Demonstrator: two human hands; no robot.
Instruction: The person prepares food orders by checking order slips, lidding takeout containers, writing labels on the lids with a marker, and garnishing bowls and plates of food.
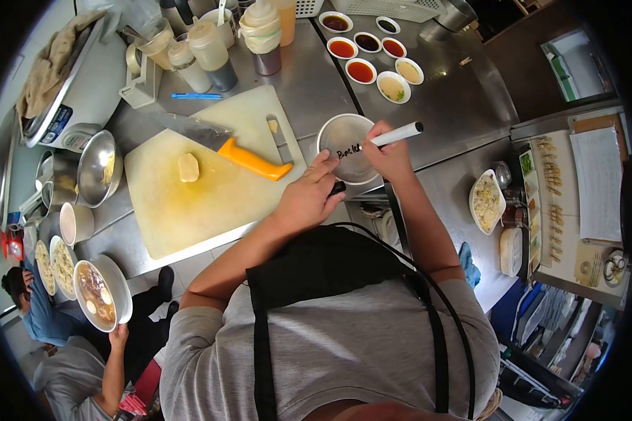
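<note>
A round translucent plastic tub [354, 168] with a pale rim stands on the steel counter, dark handwriting across its lid. My right hand [390, 151] is closed round a white marker [398, 134], its tip down at the writing. Fingertips of my left hand [307, 195] rest on the tub's near left rim. A black marker cap [338, 187] pokes out from between that hand's thumb and fingers. Left of the tub, a knife with an orange handle [254, 160] lies on a cutting board [154, 231] beside a pale yellow lump [189, 168].
Small white sauce bowls [361, 71] stand beyond the tub. Squeeze bottles [208, 45] and a blue pen [196, 96] are at the back left. Metal bowls [100, 168] sit at left. Another person's hand [119, 335] holds a soup bowl [105, 291]. A rice dish [486, 201] is at right.
</note>
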